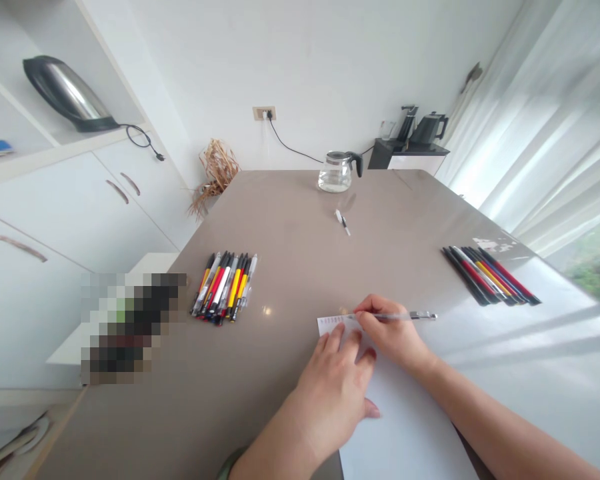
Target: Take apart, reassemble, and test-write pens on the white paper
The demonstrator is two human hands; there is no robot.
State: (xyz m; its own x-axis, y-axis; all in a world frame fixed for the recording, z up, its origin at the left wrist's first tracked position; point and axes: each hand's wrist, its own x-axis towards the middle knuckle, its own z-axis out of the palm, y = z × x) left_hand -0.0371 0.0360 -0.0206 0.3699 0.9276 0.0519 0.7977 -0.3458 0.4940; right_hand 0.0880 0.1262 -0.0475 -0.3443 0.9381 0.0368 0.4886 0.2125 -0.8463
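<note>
My right hand (393,331) is closed around a grey pen (405,316), its tip resting near the top edge of a white sheet of paper (405,427) that carries a few red marks. My left hand (337,380) lies flat on the sheet with fingers stretched out, holding it down. A bunch of pens (225,287) in black, red, yellow and white lies to the left. Another row of pens (490,275), mostly black and red, lies to the right.
A single pen (343,222) lies farther back on the grey table (280,220), near a glass coffee pot (336,171). A kettle (67,93) sits on a shelf at left. Dried grass (213,173), a wall socket and a black kettle (427,127) stand at the back.
</note>
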